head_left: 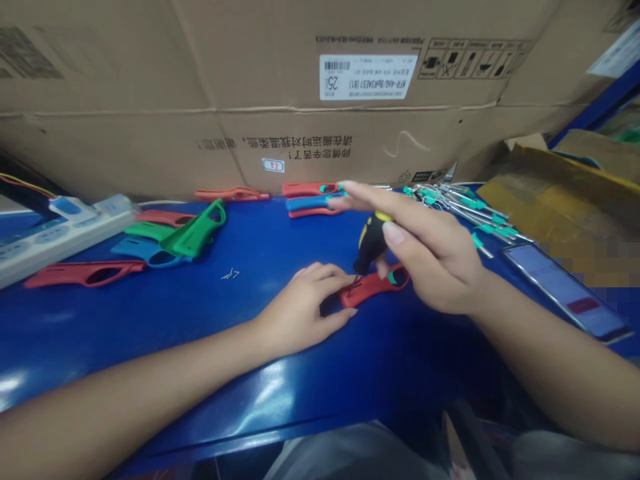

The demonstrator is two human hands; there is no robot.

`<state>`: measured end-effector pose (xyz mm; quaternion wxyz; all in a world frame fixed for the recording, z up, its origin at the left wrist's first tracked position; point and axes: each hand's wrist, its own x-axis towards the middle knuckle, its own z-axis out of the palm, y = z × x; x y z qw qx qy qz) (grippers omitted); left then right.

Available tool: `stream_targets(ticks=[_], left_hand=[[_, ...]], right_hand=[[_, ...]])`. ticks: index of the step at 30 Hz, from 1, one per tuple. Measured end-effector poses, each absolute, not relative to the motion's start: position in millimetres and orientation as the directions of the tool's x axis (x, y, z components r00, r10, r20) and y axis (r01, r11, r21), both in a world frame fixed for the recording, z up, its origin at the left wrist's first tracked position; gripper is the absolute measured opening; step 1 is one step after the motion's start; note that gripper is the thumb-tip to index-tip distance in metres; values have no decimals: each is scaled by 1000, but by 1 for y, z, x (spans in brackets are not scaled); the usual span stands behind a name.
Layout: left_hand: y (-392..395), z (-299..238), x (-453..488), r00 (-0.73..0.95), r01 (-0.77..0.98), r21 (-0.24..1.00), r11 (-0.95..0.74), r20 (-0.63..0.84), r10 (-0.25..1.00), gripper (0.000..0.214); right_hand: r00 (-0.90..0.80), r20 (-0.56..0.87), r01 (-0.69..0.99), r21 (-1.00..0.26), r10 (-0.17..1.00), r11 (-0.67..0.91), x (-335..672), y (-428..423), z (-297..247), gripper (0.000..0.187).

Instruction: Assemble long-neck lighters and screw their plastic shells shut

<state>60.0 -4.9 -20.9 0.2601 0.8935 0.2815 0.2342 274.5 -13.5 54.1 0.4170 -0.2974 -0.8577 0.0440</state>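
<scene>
A red lighter casing [371, 287] with a green piece near its trigger opening lies on the blue table. My left hand [299, 308] grips its left end between thumb and fingers. In my right hand [436, 261] is a short screwdriver [369, 245] with a black and yellow handle. It stands nearly upright, its tip down at the casing's left part beside my left fingertips. My right fingers partly cover the handle, and the hand hides the casing's right end. To the left lie several small screws [231, 274].
Green [197, 230], blue and red casings lie at the left by a white power strip [70, 230]. More casings [310, 190] lie at the back against a large cardboard box [165, 80]. Metal rods with green parts [467, 207] and a phone [565, 290] are at the right.
</scene>
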Motion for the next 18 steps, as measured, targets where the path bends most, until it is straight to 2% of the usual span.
stream_targets(ticks=[2,3,6,7,8,10,12,13,15,17,18], left_hand=[[-5,-21,60,729,387,590,-709,275,627,36],[-5,-21,60,726,386,587,-712,282,627,36],[-4,-22,60,723,370,586,-720,305,620,35],[-4,-22,60,726,367,589,-720,303,618,36],[-4,-21,60,729,368,591,-718,296,617,35],[-4,-21,60,735,376,593,-713,278,619,34],[-4,-21,60,733,383,589,-712,275,622,33],[-4,-21,60,731,384,589,-711,276,624,34],[-4,-21,60,730,382,594,-708,277,625,35],[-4,-22,60,731,377,600,-705,274,624,34],[-4,-22,60,732,380,599,-705,272,625,34]], right_hand=[[-499,654,397,-411,569,821,275,-11,54,39],[-492,678,388,-391,546,835,276,-10,54,36],[-446,792,462,-197,418,865,276,-8,52,28],[-441,798,485,-174,411,857,276,-8,52,29],[-443,782,490,-199,439,849,276,-8,51,33],[-456,709,447,-340,538,827,274,-9,51,40],[-460,676,395,-425,576,815,272,-10,51,37],[-451,700,392,-401,553,828,272,-10,51,31],[-429,788,434,-249,441,866,272,-10,51,21],[-439,823,475,-127,359,871,272,-11,52,22],[-459,810,468,-129,365,874,272,-12,53,27]])
